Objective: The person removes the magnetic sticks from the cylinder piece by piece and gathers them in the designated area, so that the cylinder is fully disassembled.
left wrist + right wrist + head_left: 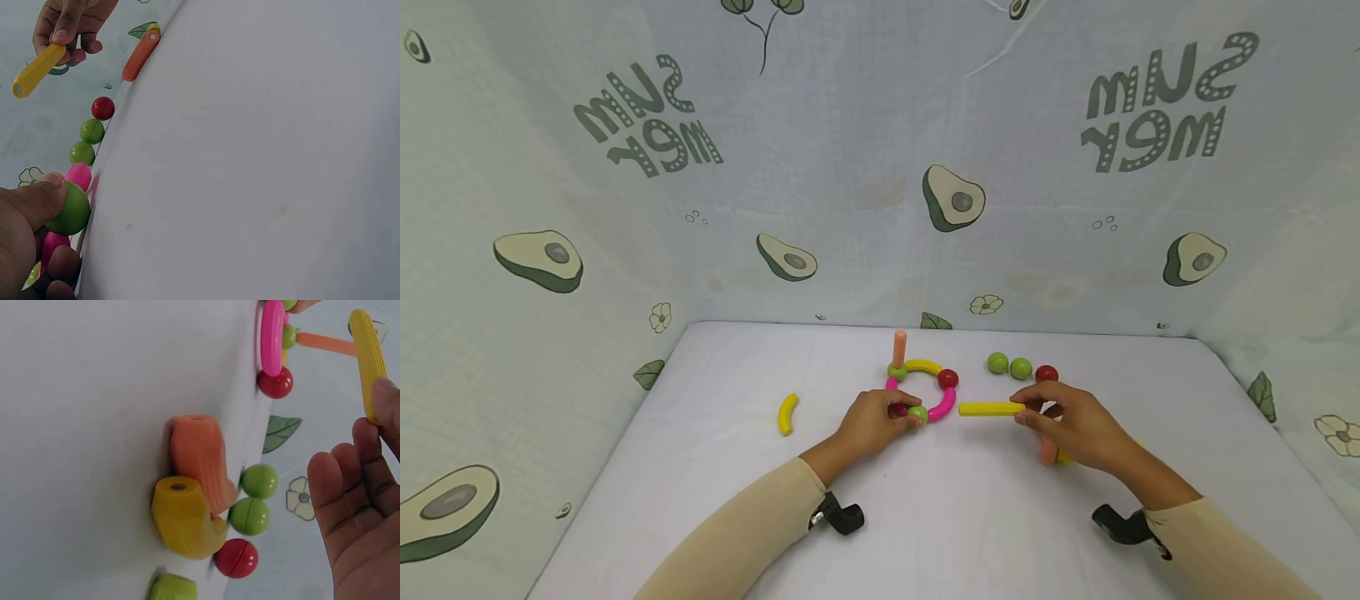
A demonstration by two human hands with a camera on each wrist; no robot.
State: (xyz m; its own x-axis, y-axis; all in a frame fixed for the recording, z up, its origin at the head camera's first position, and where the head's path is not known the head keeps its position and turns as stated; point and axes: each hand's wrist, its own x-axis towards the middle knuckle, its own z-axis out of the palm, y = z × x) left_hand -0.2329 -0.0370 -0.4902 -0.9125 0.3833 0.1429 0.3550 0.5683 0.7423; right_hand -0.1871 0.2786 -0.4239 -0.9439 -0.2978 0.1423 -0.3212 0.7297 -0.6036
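Observation:
A ring of curved rods and balls lies on the white-covered table, with a pink curved rod (943, 405), a yellow curved rod (923, 366), a red ball (948, 378) and a green ball (897, 372) visible. From that green ball an orange straight rod (900, 348) stands upright. At the ring's near side my left hand (876, 423) grips another green ball (917, 413), covering part of the ring. Raised to the right of the ring, my right hand (1081, 423) pinches one end of a yellow straight rod (990, 409). Its free end points left, apart from the ring.
A yellow curved rod (786, 415) lies left of the ring. Two green balls (1009, 365) and a red ball (1047, 373) line up at the back right. Beneath my right hand lie an orange piece (199, 456) and a yellow piece (181, 519), near a green piece (174, 587).

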